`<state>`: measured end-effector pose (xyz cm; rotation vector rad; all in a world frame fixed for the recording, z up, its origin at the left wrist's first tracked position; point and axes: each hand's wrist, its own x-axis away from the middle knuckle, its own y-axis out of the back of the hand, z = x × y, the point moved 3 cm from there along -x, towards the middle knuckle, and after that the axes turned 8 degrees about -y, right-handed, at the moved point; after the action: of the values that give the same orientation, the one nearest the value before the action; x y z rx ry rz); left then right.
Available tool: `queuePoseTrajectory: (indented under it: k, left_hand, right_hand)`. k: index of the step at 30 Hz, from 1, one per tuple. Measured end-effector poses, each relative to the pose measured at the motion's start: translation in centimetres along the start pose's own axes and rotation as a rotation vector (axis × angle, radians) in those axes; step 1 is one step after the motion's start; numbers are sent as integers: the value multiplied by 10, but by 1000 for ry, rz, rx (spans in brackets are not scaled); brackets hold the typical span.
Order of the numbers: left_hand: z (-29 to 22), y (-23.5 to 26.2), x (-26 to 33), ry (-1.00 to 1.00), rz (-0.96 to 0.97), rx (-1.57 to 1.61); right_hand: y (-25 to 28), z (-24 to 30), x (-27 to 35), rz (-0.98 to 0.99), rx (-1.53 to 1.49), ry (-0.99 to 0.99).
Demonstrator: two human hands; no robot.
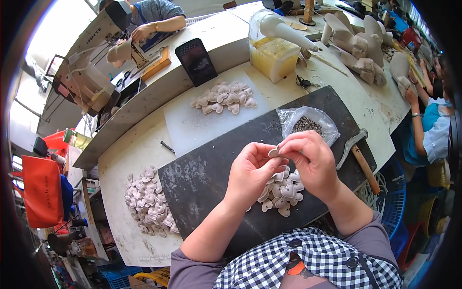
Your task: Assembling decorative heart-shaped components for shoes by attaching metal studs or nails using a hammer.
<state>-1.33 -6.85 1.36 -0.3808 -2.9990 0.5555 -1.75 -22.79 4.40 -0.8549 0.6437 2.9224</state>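
Evidently midway, I'd judge: left hand (251, 168) and right hand (312, 163) both pinch one pale piece (274, 153) between fingertips, above black board (192, 178). From hands, small heart heap (283, 191) at six o'clock, bigger heap (149, 202) at eight, third heap (224, 98) on white sheet (192, 132) at eleven. Bag of dark bits (308, 125) at one, hammer (364, 167) at three. Which heap is done, which left: can't tell.

Glare burns out the window (62, 24) at ten o'clock. The worktable (130, 144) is bright (its shadows soft), edges fisheye-bowed; blackness rims three and nine o'clock.
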Motion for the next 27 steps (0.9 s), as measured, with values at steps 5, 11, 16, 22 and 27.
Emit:
queuePoseTrajectory:
  k: [5,11,16,22,27]
  left_hand:
    - [-2,-6,5,-43,-4,-20]
    - [-4,-6,8,-207,8,-369]
    - [-11,-11,11,-239,-14,-484]
    - [-15,-12,13,-283,-14,-534]
    - [-17,-13,13,-304,8,-610]
  right_hand:
    - [-1,-2,3,-9,116,-60]
    - [1,-4,1,-22,118,-70]
    - [5,-3,0,32,177,-36]
    - [7,-3,2,59,49,-157]
    - [12,3,3,65,149,-63]
